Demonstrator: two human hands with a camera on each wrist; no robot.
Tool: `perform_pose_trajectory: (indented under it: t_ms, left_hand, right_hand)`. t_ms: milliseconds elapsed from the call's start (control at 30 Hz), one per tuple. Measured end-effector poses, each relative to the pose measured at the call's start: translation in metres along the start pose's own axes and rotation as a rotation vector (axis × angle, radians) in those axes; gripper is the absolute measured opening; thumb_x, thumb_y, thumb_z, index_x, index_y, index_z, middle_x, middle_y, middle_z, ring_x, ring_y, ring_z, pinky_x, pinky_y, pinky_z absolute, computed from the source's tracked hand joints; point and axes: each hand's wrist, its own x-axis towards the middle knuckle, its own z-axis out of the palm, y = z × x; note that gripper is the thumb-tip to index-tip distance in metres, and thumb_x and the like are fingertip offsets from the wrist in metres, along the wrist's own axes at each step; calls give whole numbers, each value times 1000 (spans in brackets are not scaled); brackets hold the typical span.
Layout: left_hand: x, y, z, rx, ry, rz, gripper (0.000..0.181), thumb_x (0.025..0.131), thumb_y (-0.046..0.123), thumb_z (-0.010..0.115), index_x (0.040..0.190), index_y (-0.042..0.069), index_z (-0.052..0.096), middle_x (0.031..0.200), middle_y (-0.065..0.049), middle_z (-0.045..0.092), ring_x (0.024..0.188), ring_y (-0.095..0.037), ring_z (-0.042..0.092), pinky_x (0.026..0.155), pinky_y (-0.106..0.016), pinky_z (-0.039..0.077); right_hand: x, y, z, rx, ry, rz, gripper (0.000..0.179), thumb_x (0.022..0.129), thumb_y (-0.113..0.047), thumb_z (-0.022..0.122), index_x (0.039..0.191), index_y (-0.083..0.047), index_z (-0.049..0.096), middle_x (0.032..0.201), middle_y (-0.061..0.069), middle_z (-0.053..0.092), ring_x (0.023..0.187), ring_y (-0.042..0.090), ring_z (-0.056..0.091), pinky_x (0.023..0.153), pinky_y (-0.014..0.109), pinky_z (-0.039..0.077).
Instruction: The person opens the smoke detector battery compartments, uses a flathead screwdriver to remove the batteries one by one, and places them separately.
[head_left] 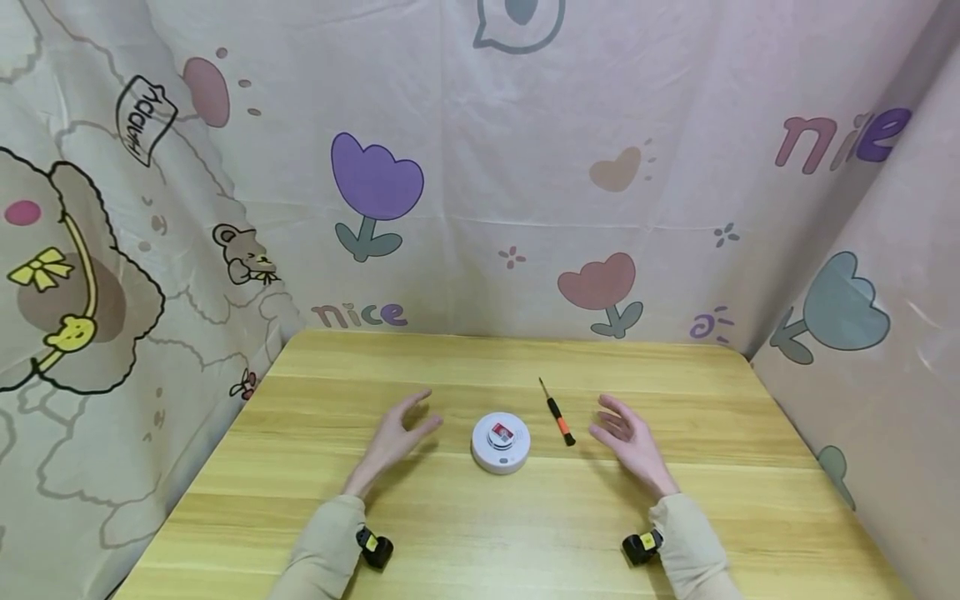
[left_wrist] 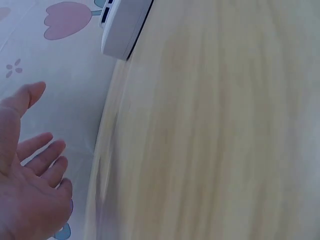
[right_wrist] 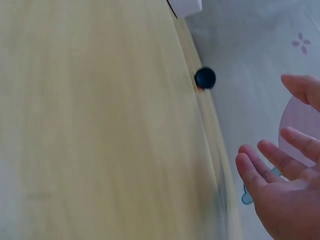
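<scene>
A round white smoke detector (head_left: 501,457) lies on the table near the middle, a red-and-white label on its raised centre. To its right is a thin screwdriver (head_left: 557,412) with a black and orange handle, its tip pointing to the back. My left hand (head_left: 399,433) hovers left of the detector, fingers relaxed and holding nothing. Beyond the screwdriver, on its right, my right hand (head_left: 628,437) is held with loosely bent fingers and nothing in them. The left wrist view shows the detector's edge (left_wrist: 122,30); in the right wrist view the screwdriver's dark handle end (right_wrist: 205,78) appears.
The wooden table (head_left: 420,533) runs back to a printed cloth curtain (head_left: 480,183). More printed cloth hangs along the left and right sides. A small black camera (head_left: 375,550) is strapped at the left wrist, another camera (head_left: 642,547) at the right.
</scene>
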Motion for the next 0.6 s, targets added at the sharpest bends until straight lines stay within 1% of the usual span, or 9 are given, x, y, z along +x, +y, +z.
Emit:
perform_pose_trajectory:
  t_ms: [33,100,267,367,467,533,600]
  left_hand:
    - [0,1,2,-10,-9,8,64,78,48,60,133,20,41,139,-2,41,128,-29,37,106,-55,26]
    - [0,2,5,-29,-30,8,62,77,47,62,131,22,43,137,2,43,128,-25,39,107,-51,28]
    - [1,2,13,-70,-79,33,60,76,42,66,128,22,47,134,5,47,126,-19,42,108,-44,30]
    - [2,3,17,-101,-112,65,63,74,38,69,128,18,47,133,3,48,126,-17,41,109,-41,30]
    - [3,5,21,-116,-145,85,66,71,39,71,129,19,46,132,4,49,126,-16,41,109,-39,30]
    - [3,8,24,-130,-167,121,67,71,35,72,129,16,45,132,1,50,125,-19,43,108,-40,31]
    - [1,14,25,-147,-192,151,68,70,29,74,130,11,44,132,-5,50,124,-23,44,107,-43,32]
  right_hand:
    - [0,-1,2,8,-9,-1,67,82,-23,63,138,-9,29,142,18,30,125,38,36,96,21,44]
    - [1,-2,7,33,-26,-4,66,81,-22,64,137,-10,31,142,19,31,125,38,36,94,17,44]
    - [3,-7,20,82,-64,-30,63,81,-17,64,135,-11,34,140,20,32,123,41,37,92,17,45]
    - [3,-10,26,102,-93,-46,62,81,-14,64,135,-10,34,139,22,32,120,43,39,89,14,46]
    - [3,-17,33,124,-117,-53,62,80,-11,64,134,-7,35,137,25,33,118,46,39,87,15,47]
    - [3,-20,38,132,-133,-63,61,80,-10,64,133,-5,34,136,27,35,117,48,39,88,17,48]
    - [3,-22,42,129,-137,-69,62,79,-11,66,132,-3,35,133,29,37,117,48,40,91,23,48]
